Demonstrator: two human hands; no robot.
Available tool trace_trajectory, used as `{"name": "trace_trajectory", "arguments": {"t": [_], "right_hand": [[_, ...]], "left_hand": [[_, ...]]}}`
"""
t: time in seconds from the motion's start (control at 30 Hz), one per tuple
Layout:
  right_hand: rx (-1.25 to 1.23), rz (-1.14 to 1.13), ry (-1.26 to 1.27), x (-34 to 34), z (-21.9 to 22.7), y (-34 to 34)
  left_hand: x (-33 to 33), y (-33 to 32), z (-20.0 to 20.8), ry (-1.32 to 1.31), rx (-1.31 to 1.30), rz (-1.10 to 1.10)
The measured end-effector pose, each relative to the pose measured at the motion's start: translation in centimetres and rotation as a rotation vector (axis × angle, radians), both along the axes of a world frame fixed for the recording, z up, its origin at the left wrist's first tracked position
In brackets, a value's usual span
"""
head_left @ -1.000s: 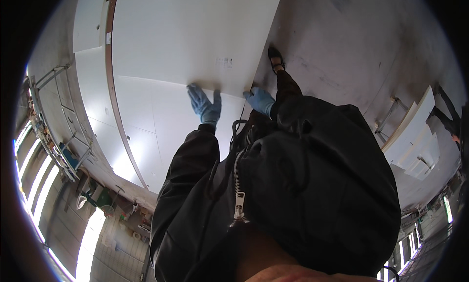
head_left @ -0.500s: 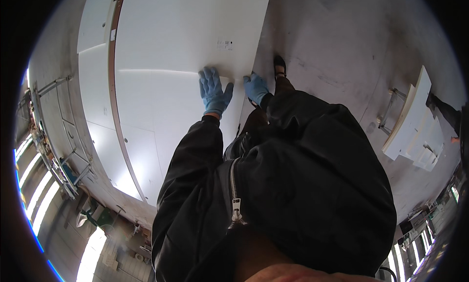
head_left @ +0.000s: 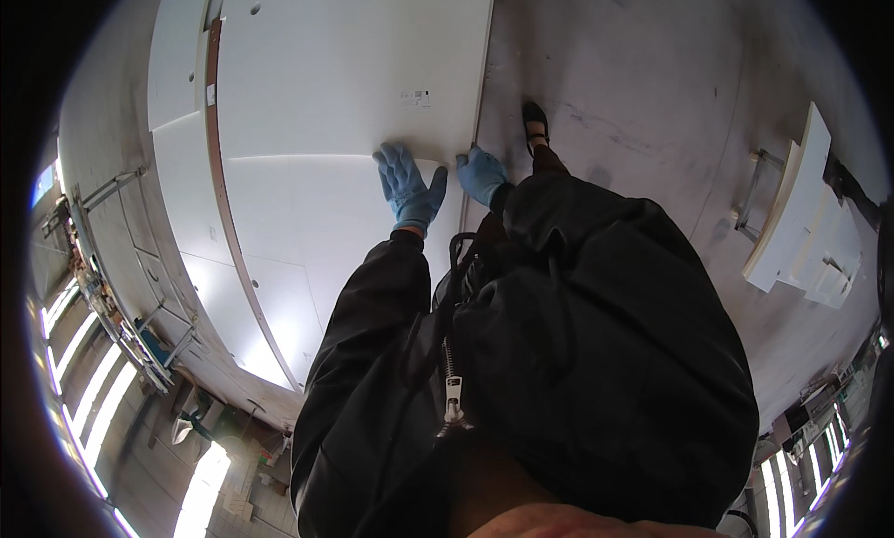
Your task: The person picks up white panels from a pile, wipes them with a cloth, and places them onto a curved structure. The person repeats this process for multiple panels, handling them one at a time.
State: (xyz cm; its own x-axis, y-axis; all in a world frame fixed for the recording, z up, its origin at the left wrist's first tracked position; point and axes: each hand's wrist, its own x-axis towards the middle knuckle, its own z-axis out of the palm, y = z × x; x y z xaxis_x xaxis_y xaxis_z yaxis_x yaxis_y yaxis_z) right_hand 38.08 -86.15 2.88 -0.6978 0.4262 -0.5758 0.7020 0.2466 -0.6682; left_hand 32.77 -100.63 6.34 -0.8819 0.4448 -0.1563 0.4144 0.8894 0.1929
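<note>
A large white panel with a small printed label lies ahead of me, its near edge bordering another white panel closer to my body. My left hand, in a blue glove, rests with fingers stretched out across the area near this seam, palm down. At the right edge of the panels is my right hand, also gloved in blue. Its fingers are curled at the panel's corner, thumb toward the panel; the fingertips are partly hidden.
A narrow brown strip runs along the panels' left side, beside more white boards. On the left stands a metal frame. White boards rest on a support at the right, near another person's dark sleeve. A shoe is on the floor.
The view has turned a little, so the panels appear tilted and slightly lower. Both hands keep their places at the seam and the right edge.
</note>
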Motion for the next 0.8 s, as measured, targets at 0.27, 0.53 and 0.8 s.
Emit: {"name": "trace_trajectory", "arguments": {"t": [0.27,0.53,0.8], "right_hand": [[0.009,-0.01,0.011,0.2,0.2,-0.1],[-0.141,0.038,-0.096,0.1,0.7,0.5],[-0.122,0.112,-0.03,0.1,-0.3,1.5]], "left_hand": [[0.2,0.9,0.5,-0.049,-0.075,0.048],[0.6,2.3,0.5,-0.071,-0.033,0.114],[1.7,4.8,-4.6,0.296,-0.345,0.006]]}}
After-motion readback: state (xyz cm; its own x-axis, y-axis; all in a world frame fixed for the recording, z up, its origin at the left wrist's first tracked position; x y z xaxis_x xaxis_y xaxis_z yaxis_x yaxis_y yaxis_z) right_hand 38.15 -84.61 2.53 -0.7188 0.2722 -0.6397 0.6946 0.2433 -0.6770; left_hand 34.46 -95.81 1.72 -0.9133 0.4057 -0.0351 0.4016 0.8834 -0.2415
